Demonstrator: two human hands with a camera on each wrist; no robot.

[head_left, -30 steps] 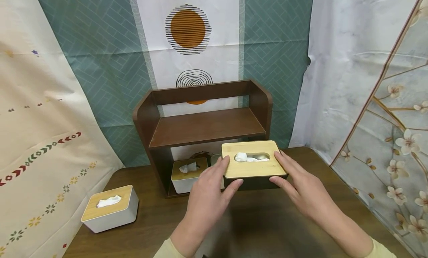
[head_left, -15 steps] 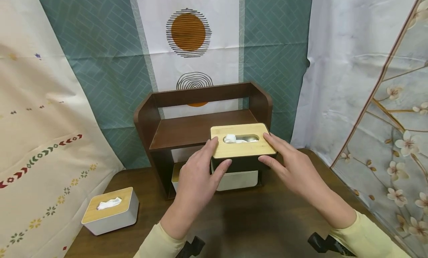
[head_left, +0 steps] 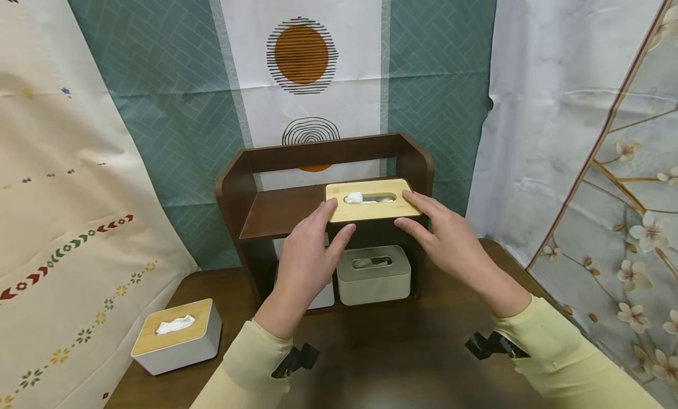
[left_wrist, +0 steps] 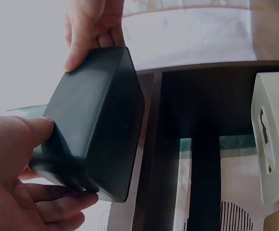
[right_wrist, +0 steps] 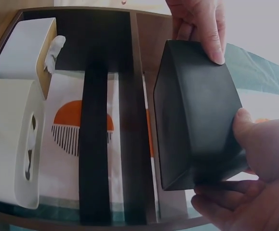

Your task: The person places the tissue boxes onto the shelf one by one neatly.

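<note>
1. The black tissue box (head_left: 371,223) is held level in front of the upper board (head_left: 281,209) of the brown shelf unit (head_left: 233,185); whether it touches the board I cannot tell.
2. The left hand (head_left: 304,253) and right hand (head_left: 450,238) grip its opposite ends, thumbs on the near wall, other fingers along the ends.
3. It looks light and stiff; the smooth walls could slip, so a firm two-ended hold suits it.
4. The wooden lid (head_left: 371,210) may be loose, so the body seems the safer place to hold; the tissue (head_left: 354,198) is soft and offers no grip.
5. Below it, inside the unit, stand a grey tissue box (head_left: 374,282) and a partly hidden white tissue box (head_left: 322,297).
6. A wood-topped tissue box (head_left: 177,338) sits on the worktop (head_left: 381,350), well apart.
</note>
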